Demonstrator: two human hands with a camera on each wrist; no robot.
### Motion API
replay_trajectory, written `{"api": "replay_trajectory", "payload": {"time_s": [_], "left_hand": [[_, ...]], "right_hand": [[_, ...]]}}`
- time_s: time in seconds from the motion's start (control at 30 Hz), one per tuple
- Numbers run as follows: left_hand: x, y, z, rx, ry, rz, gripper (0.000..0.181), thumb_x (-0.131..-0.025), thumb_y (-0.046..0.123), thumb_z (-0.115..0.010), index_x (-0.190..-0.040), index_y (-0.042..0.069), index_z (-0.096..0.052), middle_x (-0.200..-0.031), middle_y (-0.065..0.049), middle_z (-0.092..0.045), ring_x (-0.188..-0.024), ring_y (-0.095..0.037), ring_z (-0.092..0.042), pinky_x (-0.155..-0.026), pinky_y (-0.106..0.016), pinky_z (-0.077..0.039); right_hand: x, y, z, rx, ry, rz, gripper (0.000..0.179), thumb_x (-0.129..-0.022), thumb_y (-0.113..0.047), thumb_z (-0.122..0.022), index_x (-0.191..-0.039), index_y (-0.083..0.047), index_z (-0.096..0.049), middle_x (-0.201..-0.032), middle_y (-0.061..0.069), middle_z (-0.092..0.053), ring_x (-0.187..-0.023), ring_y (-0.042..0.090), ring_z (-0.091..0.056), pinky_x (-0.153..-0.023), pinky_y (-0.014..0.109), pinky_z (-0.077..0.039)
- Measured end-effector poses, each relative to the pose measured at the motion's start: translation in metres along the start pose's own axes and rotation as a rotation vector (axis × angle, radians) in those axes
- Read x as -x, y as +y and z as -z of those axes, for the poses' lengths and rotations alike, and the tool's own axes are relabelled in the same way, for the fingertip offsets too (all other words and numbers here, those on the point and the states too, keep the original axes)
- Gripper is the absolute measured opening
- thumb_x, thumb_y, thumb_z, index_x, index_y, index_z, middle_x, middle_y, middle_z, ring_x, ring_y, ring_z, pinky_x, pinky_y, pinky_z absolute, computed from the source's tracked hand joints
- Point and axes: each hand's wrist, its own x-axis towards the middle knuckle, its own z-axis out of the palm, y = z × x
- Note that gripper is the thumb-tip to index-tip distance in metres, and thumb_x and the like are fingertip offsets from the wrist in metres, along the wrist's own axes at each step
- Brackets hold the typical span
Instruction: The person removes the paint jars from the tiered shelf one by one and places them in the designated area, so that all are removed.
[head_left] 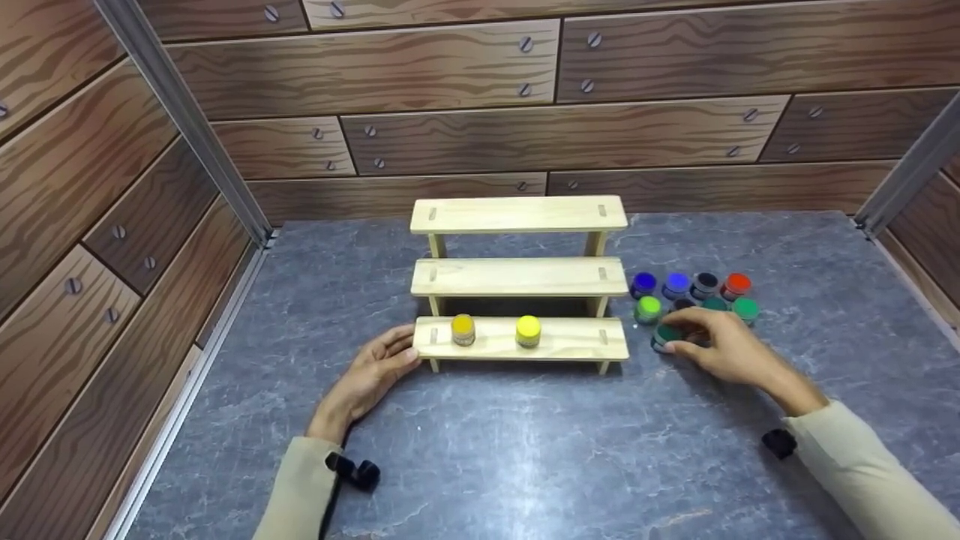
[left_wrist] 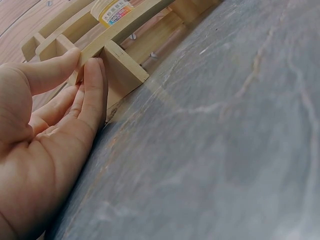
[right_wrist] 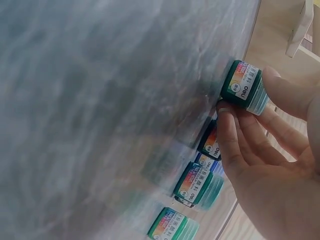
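My left hand (head_left: 375, 371) pinches the left end of the lowest step of a three-step wooden rack (head_left: 517, 277). The thumb is at the step's edge and the fingers reach underneath, as the left wrist view shows. On that step stand an ochre-yellow paint jar (head_left: 463, 330) and a bright yellow paint jar (head_left: 528, 331), apart from each other. To the right of the rack, my right hand (head_left: 724, 349) pinches a dark green paint jar (right_wrist: 242, 86) between thumb and fingers. Whether this jar still touches the table is hard to tell.
Behind my right hand several paint jars stand in two rows, among them a dark blue jar (head_left: 643, 285), a red jar (head_left: 736, 286), a light green jar (head_left: 648, 310) and a green jar (head_left: 745, 310). Wood-patterned walls (head_left: 450, 67) enclose the grey marbled table (head_left: 480, 450).
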Motion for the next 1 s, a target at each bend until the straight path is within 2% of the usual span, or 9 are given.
{"api": "replay_trajectory", "payload": {"time_s": [0.2, 0.4, 0.5, 0.73, 1.0], "left_hand": [[-0.001, 0.0, -0.001, -0.01, 0.005, 0.0, 0.064, -0.106, 0.001, -0.059, -0.162, -0.01, -0.03, -0.161, -0.025, -0.044, -0.128, -0.015, -0.062, -0.112, -0.029, -0.053], [0.0, 0.0, -0.002, -0.002, 0.014, 0.008, 0.063, -0.106, 0.0, -0.059, -0.161, -0.01, -0.031, -0.159, -0.022, -0.047, -0.127, -0.015, -0.062, -0.112, -0.029, -0.053], [0.0, 0.001, -0.002, 0.001, 0.014, 0.007, 0.063, -0.106, 0.0, -0.059, -0.161, -0.011, -0.03, -0.158, -0.022, -0.047, -0.127, -0.015, -0.063, -0.112, -0.029, -0.053], [0.001, 0.001, -0.002, 0.006, 0.021, 0.005, 0.063, -0.106, -0.001, -0.059, -0.161, -0.012, -0.03, -0.154, -0.019, -0.051, -0.125, -0.014, -0.063, -0.111, -0.028, -0.054], [0.002, 0.001, 0.0, -0.005, 0.004, -0.001, 0.064, -0.106, 0.001, -0.059, -0.162, -0.011, -0.029, -0.161, -0.026, -0.043, -0.129, -0.017, -0.062, -0.114, -0.03, -0.052]], "right_hand": [[0.0, -0.006, 0.007, 0.001, -0.01, -0.009, 0.045, -0.097, -0.017, -0.081, -0.134, 0.005, -0.068, -0.123, 0.022, -0.074, -0.106, 0.034, -0.074, -0.091, 0.05, -0.064], [-0.003, -0.025, 0.018, 0.0, 0.023, -0.005, 0.047, -0.098, -0.018, -0.079, -0.137, 0.006, -0.066, -0.125, 0.024, -0.073, -0.109, 0.039, -0.073, -0.097, 0.059, -0.06], [-0.005, -0.036, 0.02, 0.0, 0.032, 0.016, 0.046, -0.099, -0.018, -0.079, -0.138, 0.004, -0.066, -0.127, 0.023, -0.073, -0.111, 0.039, -0.073, -0.097, 0.059, -0.06], [-0.009, -0.061, 0.016, -0.002, 0.076, 0.14, 0.04, -0.099, -0.023, -0.079, -0.132, -0.004, -0.072, -0.123, 0.014, -0.076, -0.105, 0.032, -0.074, -0.091, 0.053, -0.063], [-0.02, -0.079, 0.005, -0.036, 0.045, 0.178, 0.038, -0.097, -0.016, -0.081, -0.132, -0.005, -0.072, -0.122, 0.013, -0.076, -0.107, 0.031, -0.075, -0.091, 0.051, -0.064]]}}
